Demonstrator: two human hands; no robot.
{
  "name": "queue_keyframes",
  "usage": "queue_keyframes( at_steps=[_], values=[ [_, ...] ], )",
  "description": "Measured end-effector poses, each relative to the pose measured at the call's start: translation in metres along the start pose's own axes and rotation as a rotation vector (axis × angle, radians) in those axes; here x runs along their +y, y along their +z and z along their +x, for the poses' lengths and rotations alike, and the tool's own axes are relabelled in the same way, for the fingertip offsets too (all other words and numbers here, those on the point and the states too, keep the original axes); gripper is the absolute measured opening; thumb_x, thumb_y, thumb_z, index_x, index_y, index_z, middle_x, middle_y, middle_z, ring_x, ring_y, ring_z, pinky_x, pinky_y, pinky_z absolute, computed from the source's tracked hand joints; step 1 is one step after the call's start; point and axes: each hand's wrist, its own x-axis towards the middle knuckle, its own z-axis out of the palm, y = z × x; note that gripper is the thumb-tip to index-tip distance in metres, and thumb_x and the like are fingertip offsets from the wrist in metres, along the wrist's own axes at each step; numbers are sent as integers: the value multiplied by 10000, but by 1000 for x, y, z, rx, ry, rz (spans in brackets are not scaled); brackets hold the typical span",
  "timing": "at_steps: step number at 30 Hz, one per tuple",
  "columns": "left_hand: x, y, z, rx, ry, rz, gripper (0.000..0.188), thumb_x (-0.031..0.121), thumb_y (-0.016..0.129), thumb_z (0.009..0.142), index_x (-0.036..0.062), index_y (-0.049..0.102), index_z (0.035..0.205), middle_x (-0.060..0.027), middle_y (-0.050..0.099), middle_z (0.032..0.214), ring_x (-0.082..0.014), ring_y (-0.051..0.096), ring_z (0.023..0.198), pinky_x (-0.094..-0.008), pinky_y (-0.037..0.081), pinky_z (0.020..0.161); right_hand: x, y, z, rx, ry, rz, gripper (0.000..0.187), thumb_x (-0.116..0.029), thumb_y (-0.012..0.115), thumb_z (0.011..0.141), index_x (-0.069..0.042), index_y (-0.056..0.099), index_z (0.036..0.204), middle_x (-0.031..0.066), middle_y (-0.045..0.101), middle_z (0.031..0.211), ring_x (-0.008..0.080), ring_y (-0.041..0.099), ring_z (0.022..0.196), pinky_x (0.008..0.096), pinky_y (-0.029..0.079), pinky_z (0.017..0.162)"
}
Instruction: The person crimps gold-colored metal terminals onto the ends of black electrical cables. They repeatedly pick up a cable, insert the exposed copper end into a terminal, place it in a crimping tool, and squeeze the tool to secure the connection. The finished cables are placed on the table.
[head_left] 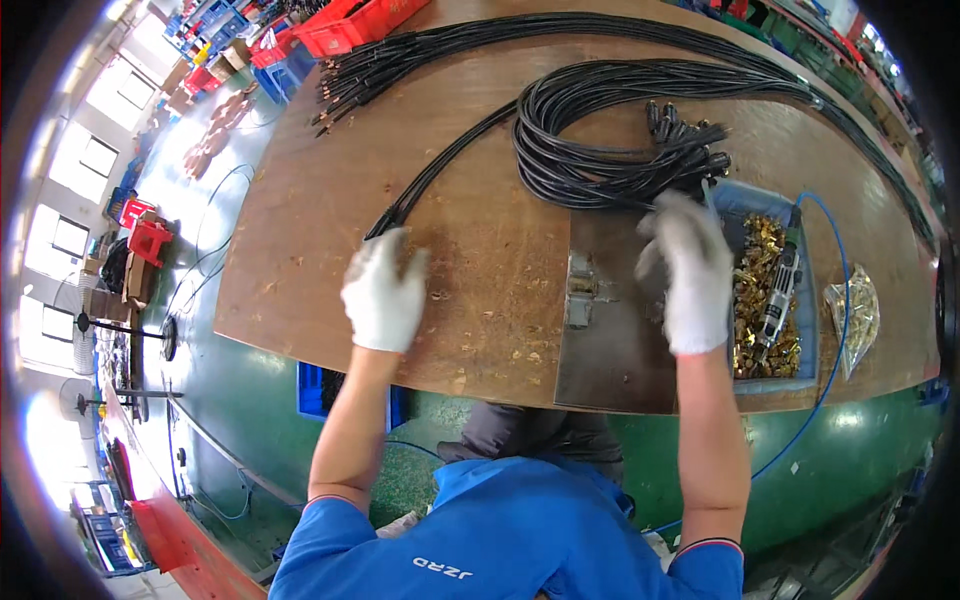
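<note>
Both of my hands wear white gloves. My left hand (384, 298) is over the left part of the wooden table, thumb apart from the fingers. Its fingertips lie at the ends of a few black cables (440, 172), and no grip on them shows. My right hand (690, 272), slightly blurred, hovers beside a blue tray (808, 340) with its fingers apart and nothing visible in them. Just beyond it lies a coiled bundle of black cables (535, 140) with black connectors (672, 128). The tray holds many brass-coloured metal parts (750, 270) and a grey air tool (780, 300).
Small metal fixture (580, 290) sits on a dark plate (615, 350) between my hands. More black cables (480, 32) stretch along the far edge. A clear bag of parts (853, 315) lies right of a blue hose (843, 260). A red crate (350, 25) stands at the far left.
</note>
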Motion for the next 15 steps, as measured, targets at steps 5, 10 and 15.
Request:
queue_keyframes(
  at_steps=[5,10,15],
  values=[
    [-49,-7,1,-206,-73,311,394,321,761,933,100,710,1256,-171,744,1180,-398,736,1041,-502,575,924,55,-4,-44,-446,50,-391,288,-202,767,985,-12,751,1202,137,786,1042,219,758,924,355,591,829],
    [-50,-5,10,-321,-139,355,459,295,755,915,104,657,1321,-192,754,1171,-414,747,1027,-516,586,910,60,-3,-58,-405,-136,-524,276,-205,767,970,-23,756,1178,173,779,1077,317,771,987,380,598,855],
    [-8,-22,17,-606,-210,-115,582,297,772,858,86,623,1379,-215,781,1142,-366,775,1067,-441,605,927,66,-10,-57,-412,-332,-578,288,-271,741,980,-62,751,1177,178,767,1076,380,747,948,434,592,804]
  ],
)
